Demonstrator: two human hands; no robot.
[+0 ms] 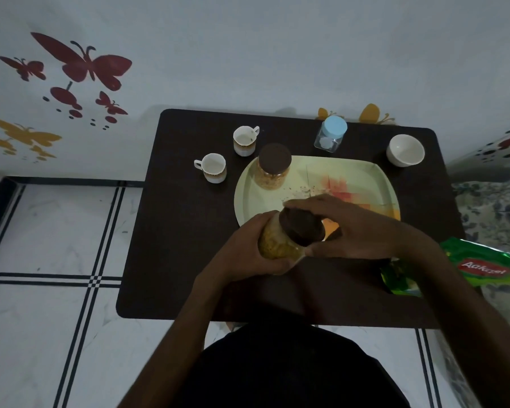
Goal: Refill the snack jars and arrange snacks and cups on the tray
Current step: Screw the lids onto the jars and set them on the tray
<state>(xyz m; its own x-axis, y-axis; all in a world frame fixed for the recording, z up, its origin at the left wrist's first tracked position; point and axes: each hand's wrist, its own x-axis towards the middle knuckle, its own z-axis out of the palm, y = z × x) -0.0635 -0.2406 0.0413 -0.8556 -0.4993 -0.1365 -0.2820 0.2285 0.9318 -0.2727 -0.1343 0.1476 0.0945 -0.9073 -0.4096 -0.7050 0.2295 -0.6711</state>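
Note:
My left hand (248, 248) grips the body of a clear snack jar (280, 245) full of yellow snack, held tilted above the near edge of the pale green tray (359, 178). My right hand (362, 228) is curled round its brown lid (302, 231). A second brown-lidded jar (273, 169) with snack stands upright on the tray's far left corner. Two white cups (211, 167) (245, 141) stand on the table left of the tray.
A near-empty clear jar with a blue lid (331, 134) and a white bowl (405, 150) stand at the back of the dark table (174, 245). Green snack packets (489, 266) lie at the table's right edge, by a patterned bed. Crumbs dot the tray.

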